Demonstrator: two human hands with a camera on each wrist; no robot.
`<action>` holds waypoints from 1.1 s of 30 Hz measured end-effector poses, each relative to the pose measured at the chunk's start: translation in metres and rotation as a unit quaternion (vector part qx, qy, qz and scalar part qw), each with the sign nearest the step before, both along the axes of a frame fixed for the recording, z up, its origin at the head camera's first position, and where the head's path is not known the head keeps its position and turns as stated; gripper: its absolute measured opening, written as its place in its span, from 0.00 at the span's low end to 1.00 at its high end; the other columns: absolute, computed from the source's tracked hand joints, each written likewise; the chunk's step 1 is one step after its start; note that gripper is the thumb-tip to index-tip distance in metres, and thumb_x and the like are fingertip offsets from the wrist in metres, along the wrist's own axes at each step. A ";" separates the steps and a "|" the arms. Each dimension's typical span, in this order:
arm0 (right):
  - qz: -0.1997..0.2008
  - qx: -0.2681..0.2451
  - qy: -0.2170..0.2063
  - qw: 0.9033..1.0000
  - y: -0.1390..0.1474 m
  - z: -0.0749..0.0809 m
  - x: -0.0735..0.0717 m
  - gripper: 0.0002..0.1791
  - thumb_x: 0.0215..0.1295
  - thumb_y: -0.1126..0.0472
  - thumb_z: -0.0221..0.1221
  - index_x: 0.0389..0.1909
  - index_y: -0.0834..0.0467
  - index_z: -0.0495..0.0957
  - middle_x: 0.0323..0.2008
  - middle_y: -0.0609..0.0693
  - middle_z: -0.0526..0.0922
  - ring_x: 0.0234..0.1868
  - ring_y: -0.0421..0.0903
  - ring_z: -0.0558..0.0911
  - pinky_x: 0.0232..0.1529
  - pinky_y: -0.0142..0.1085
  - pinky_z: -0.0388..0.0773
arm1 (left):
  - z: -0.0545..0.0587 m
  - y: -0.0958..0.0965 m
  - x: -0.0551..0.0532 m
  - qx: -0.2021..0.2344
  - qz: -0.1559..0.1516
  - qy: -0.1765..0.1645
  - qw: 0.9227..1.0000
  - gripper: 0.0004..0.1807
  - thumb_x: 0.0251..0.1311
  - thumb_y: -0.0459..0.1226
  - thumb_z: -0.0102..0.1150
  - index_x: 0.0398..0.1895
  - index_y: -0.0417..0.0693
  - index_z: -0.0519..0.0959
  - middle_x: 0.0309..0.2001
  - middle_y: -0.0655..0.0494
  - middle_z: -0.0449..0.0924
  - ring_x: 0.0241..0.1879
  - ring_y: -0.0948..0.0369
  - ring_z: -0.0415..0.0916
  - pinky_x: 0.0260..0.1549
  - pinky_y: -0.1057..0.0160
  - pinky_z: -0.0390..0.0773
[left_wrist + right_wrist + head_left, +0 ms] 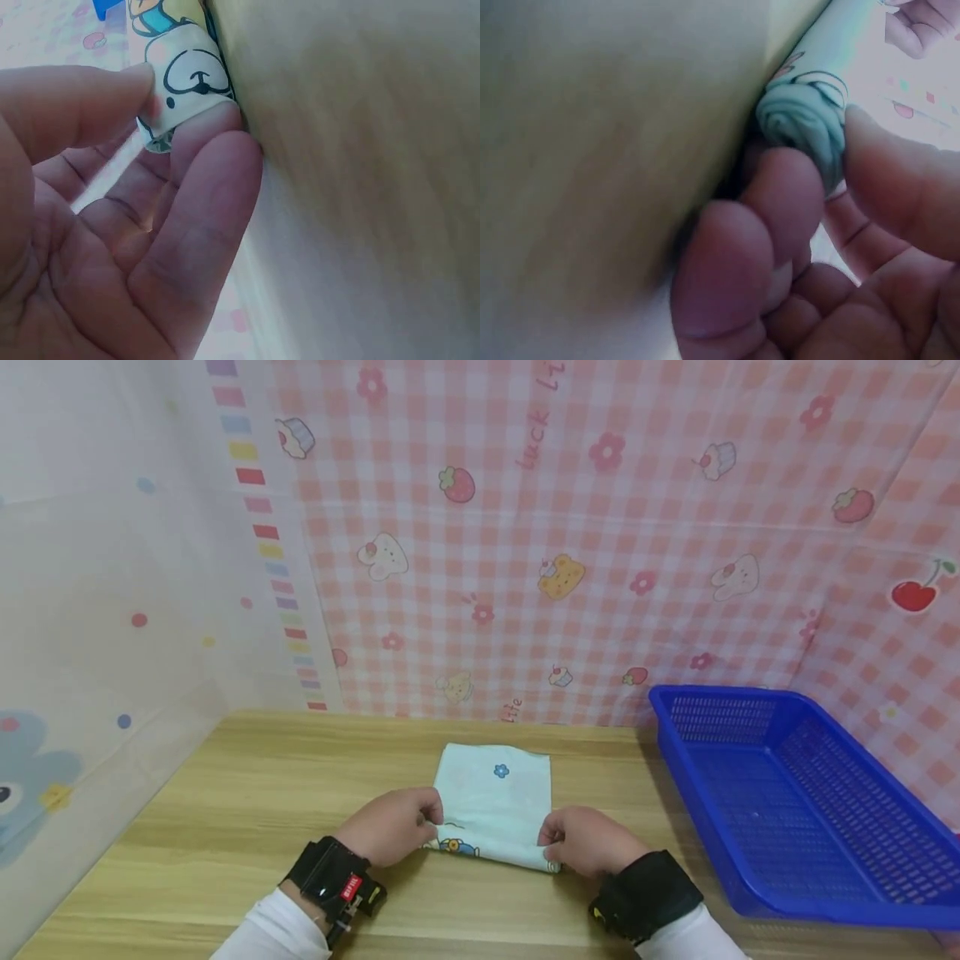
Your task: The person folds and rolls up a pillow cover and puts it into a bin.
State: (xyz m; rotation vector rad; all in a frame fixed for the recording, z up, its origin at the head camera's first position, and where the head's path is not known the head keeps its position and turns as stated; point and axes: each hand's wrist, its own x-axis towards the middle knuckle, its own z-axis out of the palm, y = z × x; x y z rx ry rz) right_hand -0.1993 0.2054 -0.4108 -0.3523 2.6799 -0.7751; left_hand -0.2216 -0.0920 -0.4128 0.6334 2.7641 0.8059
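A pale mint cloth point(491, 797) lies on the table in the head view, its near edge wound into a thin roll point(510, 853) with a cartoon print. My left hand point(393, 828) pinches the left end of that roll between thumb and fingers. At the opposite end, my right hand point(588, 842) holds the roll the same way. A printed animal face point(196, 71) shows on the roll by the left thumb in the left wrist view. From the right wrist, the coiled layers point(799, 116) appear as a spiral between thumb and fingertips. The far part of the cloth lies flat.
A blue plastic basket point(750, 835) with perforated walls stands on the table to the right. The wood-grain table point(247, 777) meets a pink checked wall covering point(510, 635) behind the cloth. A pale covering point(112, 610) with dots hangs on the left.
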 end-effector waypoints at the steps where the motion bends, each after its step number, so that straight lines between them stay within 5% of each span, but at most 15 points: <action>1: -0.009 -0.002 -0.002 1.000 0.000 0.000 0.000 0.07 0.66 0.65 0.68 0.30 0.53 0.81 0.26 0.45 0.79 0.23 0.43 0.73 0.26 0.35 0.69 | 0.000 0.000 0.000 -0.001 -0.003 0.005 1.000 0.06 0.66 0.34 0.68 0.34 0.55 0.81 0.36 0.62 0.82 0.32 0.61 0.73 0.33 0.60 0.73; 9: -0.076 0.005 0.046 0.996 -0.006 -0.002 0.009 0.14 0.63 0.65 0.71 0.24 0.55 0.74 0.23 0.47 0.75 0.25 0.45 0.72 0.28 0.36 0.66 | 0.002 0.003 0.005 -0.036 -0.005 0.050 0.998 0.10 0.55 0.34 0.77 0.30 0.57 0.82 0.34 0.63 0.85 0.34 0.62 0.74 0.41 0.54 0.78; 14: -0.053 0.050 0.094 0.993 -0.012 0.000 0.012 0.13 0.58 0.66 0.75 0.29 0.54 0.78 0.29 0.46 0.81 0.30 0.44 0.74 0.36 0.39 0.74 | 0.002 0.004 0.006 -0.048 -0.014 0.058 0.997 0.14 0.52 0.34 0.79 0.30 0.57 0.80 0.33 0.62 0.84 0.33 0.61 0.73 0.41 0.53 0.78; 24: -0.024 0.059 0.077 0.995 -0.015 0.002 0.011 0.19 0.52 0.69 0.78 0.39 0.57 0.78 0.40 0.50 0.85 0.38 0.45 0.78 0.45 0.45 0.79 | 0.001 0.002 0.004 -0.061 -0.033 0.066 0.995 0.13 0.57 0.34 0.73 0.32 0.59 0.77 0.32 0.64 0.79 0.30 0.63 0.71 0.34 0.61 0.70; 33: 0.001 0.066 0.091 0.994 -0.013 0.000 0.011 0.15 0.56 0.70 0.75 0.37 0.55 0.78 0.38 0.49 0.86 0.37 0.44 0.79 0.45 0.46 0.80 | 0.002 -0.004 0.001 -0.029 -0.044 0.029 0.998 0.12 0.59 0.34 0.72 0.33 0.59 0.77 0.36 0.61 0.82 0.30 0.62 0.72 0.30 0.62 0.69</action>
